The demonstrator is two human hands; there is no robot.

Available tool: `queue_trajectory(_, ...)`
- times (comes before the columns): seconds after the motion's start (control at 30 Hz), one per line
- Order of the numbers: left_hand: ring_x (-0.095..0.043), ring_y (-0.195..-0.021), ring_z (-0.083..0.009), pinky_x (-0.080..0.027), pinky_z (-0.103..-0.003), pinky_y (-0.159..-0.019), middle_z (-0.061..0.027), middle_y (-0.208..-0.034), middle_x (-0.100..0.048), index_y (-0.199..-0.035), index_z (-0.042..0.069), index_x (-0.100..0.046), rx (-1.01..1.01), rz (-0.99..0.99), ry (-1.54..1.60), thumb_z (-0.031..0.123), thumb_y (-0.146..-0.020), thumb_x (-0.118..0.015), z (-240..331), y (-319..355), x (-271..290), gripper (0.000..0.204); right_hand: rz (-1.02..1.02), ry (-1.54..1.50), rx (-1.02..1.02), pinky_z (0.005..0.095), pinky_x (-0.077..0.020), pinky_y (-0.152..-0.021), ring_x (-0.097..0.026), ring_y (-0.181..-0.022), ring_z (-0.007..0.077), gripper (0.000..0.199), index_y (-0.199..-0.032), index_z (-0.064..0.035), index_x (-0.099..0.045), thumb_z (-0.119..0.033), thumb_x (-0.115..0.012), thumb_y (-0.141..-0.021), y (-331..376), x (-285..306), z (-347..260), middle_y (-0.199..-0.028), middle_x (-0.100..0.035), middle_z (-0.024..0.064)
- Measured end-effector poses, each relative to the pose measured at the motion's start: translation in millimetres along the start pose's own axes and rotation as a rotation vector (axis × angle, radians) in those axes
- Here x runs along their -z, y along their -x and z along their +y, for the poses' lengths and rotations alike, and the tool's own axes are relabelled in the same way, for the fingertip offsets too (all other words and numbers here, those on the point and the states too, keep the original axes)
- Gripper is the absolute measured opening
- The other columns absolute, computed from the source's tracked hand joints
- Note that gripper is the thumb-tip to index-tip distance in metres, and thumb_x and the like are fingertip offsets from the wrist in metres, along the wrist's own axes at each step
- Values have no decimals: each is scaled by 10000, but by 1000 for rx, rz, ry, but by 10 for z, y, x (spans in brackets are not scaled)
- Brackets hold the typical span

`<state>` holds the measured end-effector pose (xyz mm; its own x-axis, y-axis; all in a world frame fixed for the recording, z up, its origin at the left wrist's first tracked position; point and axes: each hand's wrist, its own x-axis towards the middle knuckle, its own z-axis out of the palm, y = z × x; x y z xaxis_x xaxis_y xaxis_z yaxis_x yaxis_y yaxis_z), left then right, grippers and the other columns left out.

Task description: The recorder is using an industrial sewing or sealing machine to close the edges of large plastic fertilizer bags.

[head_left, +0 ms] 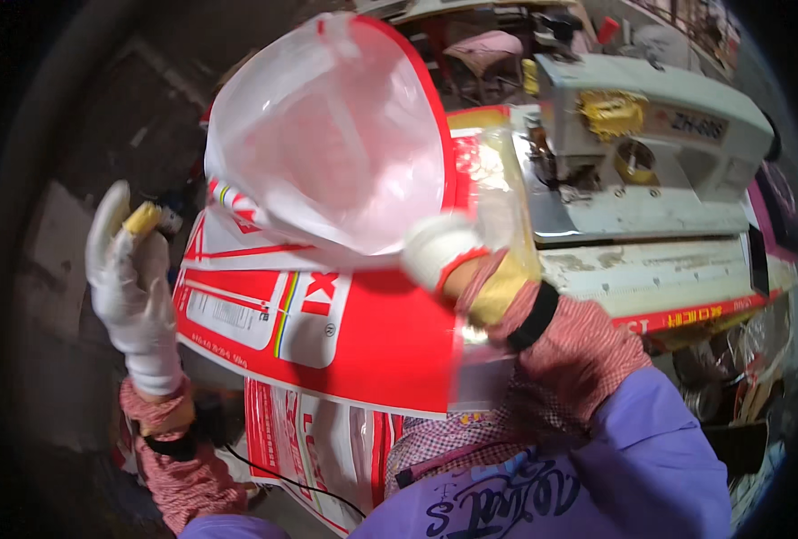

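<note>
A large red-and-white plastic sack (394, 328) spreads out in front of me, its wide mouth gaping at the top and showing the pale inside. To the left of it my left hand (138, 278), in a white glove with yellow tape round one finger, is raised with its fingers stretched out and nothing in them. My right hand (437, 251), gloved in white, is at the sack's right side, just below the mouth. Blur hides its fingers, so I cannot see whether they grip the sack.
An industrial sewing machine (713, 166) stands at the right on a worn pale bed (651, 274). Clear plastic film (518, 202) lies between it and the sack. More red-and-white sacks (318, 449) are low in front of me, with a thin black cable (300, 485) across them.
</note>
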<state>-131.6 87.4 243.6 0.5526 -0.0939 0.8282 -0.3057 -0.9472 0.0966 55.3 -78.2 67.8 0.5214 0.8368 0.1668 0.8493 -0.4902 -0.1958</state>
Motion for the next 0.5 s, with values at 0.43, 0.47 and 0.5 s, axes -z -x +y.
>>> queue_trajectory(0.43,-514,-892,-253,-424,-368,-779,-110,-1030,-550,-1253,37,-397,1631,495,1123,214,-903,-401,-170,3157,433,393,454,-767,233,332,-470,-698,-587,-811,236,249,-946,-44,-580,10,-560,-703,982,318,-433,-891,-595,83)
queue_trajectory(0.47,-516,-957,-229,-416,-338,-836,-114,-1099,-523,-1251,22,-386,1568,455,1073,320,-903,-392,46,3072,334,459,685,-595,32,300,-460,-739,-582,-838,206,313,-1016,-25,-573,13,-562,-706,796,271,-177,-913,-599,92)
queue_trajectory(0.5,-517,-1022,-205,-409,-307,-894,-118,-1169,-497,-1249,6,-375,1501,389,1041,426,-904,-383,170,3019,242,544,809,-670,-33,277,-451,-751,-577,-838,185,340,-1053,-9,-559,9,-548,-713,574,308,83,-906,-609,97)
